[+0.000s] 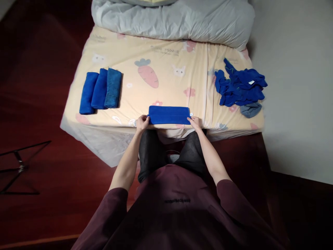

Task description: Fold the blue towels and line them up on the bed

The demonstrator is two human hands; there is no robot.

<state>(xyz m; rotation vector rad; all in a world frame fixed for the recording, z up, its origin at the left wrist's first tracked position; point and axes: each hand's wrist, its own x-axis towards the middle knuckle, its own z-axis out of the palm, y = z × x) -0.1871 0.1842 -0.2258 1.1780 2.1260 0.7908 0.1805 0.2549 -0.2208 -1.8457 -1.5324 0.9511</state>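
A blue towel (169, 114), folded into a long flat strip, lies at the bed's near edge in front of my knees. My left hand (142, 123) pinches its left end, thumb on top. At the opposite end my right hand (195, 123) grips the near corner, just below a small white tag (191, 114). Off to the left, three blue towels rest side by side in neat rolls or folds: a left one (88, 92), a middle one (100, 89) and a slightly duller right one (112, 88). On the right sits a crumpled heap of blue towels (240, 86).
The bed (125, 90) has a cream sheet printed with carrots and rabbits. A grey quilt (171, 21) is bunched across its far side. A pale wall (296, 86) stands at the right. Black stand legs (20, 168) rest on the dark red floor (65, 187) at left.
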